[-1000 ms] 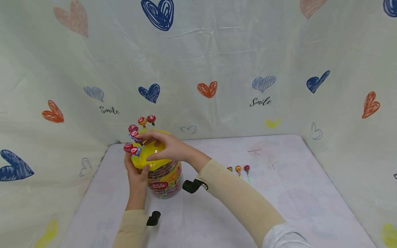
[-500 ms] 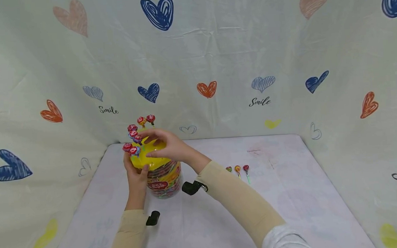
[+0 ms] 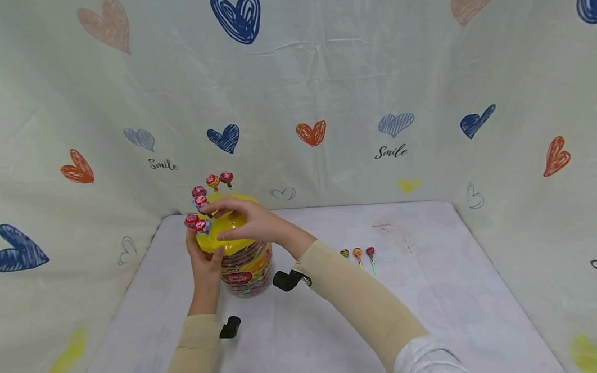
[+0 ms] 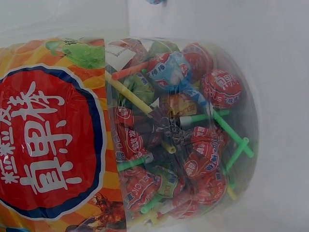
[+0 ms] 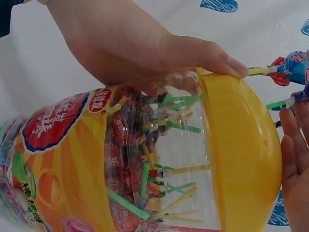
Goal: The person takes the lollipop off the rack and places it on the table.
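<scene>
A clear plastic candy jar [image 3: 246,276] with a yellow lid [image 3: 236,248] stands upright on the table, full of lollipops. My left hand [image 3: 205,273] grips its upper left side, the thumb at the lid's rim in the right wrist view. Several lollipops stand in the lid with their sticks down, among them a red and blue one [image 3: 202,226]. My right hand [image 3: 252,220] arches over the lid, its forefinger touching a purple-wrapped lollipop [image 5: 302,93] and mostly hiding it in the head view. The right thumb stays apart from that lollipop, near the lid.
Right of the jar lie a green-wrapped lollipop [image 3: 344,253], an orange one [image 3: 358,254] and a dark red one [image 3: 370,252], partly behind the right forearm. A white cloth backdrop [image 3: 333,83] with printed hearts hangs behind the table [image 3: 437,314].
Half a second ago the right fingers were drawn back and the purple lollipop showed; now the forefinger covers it again, as it did a second ago. The left hand keeps its place.
</scene>
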`<state>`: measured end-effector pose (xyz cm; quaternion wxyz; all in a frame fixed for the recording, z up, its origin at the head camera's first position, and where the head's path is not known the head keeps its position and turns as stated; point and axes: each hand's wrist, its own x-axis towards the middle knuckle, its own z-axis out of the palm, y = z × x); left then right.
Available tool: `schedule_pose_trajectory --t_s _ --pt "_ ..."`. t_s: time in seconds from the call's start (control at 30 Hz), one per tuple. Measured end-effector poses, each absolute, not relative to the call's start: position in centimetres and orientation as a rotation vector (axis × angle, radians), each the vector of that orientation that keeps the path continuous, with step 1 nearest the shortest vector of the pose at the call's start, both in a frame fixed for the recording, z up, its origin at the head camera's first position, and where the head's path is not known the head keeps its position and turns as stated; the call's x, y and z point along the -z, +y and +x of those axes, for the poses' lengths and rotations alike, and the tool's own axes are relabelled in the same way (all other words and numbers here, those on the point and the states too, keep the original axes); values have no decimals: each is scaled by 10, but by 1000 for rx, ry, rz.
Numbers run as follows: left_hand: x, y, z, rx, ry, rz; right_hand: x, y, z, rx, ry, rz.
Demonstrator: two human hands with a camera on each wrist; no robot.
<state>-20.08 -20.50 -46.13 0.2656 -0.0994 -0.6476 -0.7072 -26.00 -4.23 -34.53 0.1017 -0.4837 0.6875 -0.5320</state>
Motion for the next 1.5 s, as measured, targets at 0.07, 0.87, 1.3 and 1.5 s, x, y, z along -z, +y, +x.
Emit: schedule_pose_trajectory --t_s 0.07,0.87,1.3,1.5 --pt "461 -205 -201 1907 -1766 -251 345 -42 -260 1565 2047 -1423" --pt "459 -207 -194 1909 -1833 -134 381 21 -249 1987 1993 -1087" --pt "460 -205 -196 1950 -1793 -184 437 68 -239 2012 1965 -764" --pt "459 -204 -197 1948 -1792 -216 467 80 -235 2041 1941 -644"
